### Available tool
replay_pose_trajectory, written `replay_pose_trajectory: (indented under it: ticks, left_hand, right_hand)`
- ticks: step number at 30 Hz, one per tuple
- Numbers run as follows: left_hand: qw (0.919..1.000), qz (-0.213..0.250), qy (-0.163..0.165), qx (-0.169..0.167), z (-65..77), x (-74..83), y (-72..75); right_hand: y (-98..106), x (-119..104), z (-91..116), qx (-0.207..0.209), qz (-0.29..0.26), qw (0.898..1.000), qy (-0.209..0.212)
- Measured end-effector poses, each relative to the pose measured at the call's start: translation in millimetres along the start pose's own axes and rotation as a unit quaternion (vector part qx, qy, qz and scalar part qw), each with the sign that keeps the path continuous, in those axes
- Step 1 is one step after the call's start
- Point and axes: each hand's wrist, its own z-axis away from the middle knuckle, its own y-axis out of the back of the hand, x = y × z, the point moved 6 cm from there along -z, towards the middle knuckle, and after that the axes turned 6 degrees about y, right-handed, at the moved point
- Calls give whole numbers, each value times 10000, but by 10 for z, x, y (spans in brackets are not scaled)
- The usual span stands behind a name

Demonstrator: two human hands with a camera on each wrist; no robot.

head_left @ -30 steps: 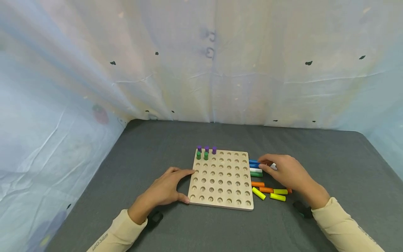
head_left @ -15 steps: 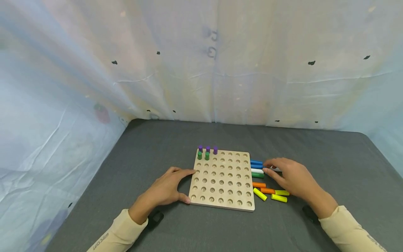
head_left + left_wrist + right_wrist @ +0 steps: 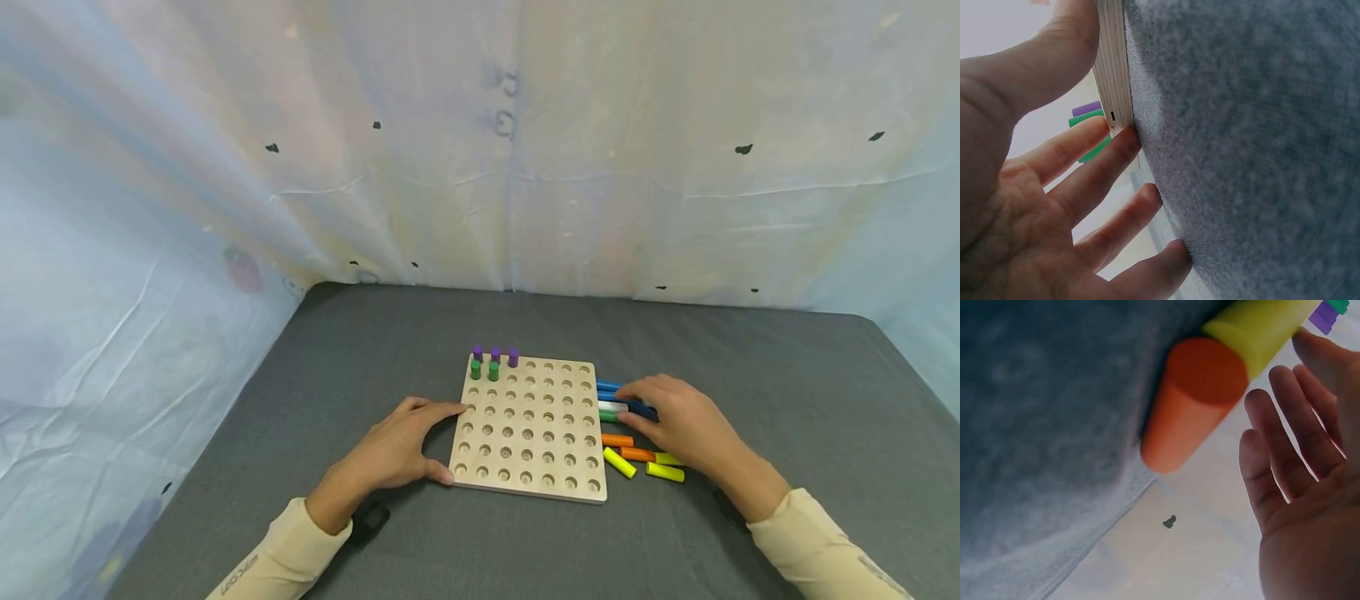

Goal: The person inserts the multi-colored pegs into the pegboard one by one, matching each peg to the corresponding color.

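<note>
A pale wooden pegboard (image 3: 518, 423) with rows of round holes lies on the table. Three purple pegs (image 3: 513, 358) stand along its far edge, and two green pegs (image 3: 493, 372) stand in the row before them. My left hand (image 3: 397, 446) rests at the board's left side, thumb by the near corner and fingertips at the edge. To the right of the board, my right hand (image 3: 686, 421) reaches over lying pegs, thumb and index finger apart around a white peg (image 3: 612, 407). Blue pegs (image 3: 609, 397) lie beside it, and a dark blue peg (image 3: 642, 409) shows under the palm.
Loose orange pegs (image 3: 617, 440) and yellow pegs (image 3: 619, 463) lie off the board's near right side, close to my right hand. Grey cloth (image 3: 390, 333) covers the table. A pale curtain (image 3: 570, 167) hangs behind it and at the sides.
My right hand drew back slightly rightward, then came leftward again over the blue and white pegs. A dark blue peg now shows under it where a white one showed earlier. My left hand stays put.
</note>
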Motion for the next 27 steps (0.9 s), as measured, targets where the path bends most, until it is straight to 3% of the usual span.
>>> replay_pose_trajectory:
  ticks: [13, 27]
  left_hand:
    - [10000, -4, 2, 31, 4, 13, -1]
    - [10000, -21, -9, 35, 2, 7, -4]
  right_hand:
    - [-38, -94, -33, 62, -275, 9976, 633]
    - [-54, -110, -32, -251, -413, 9976, 497]
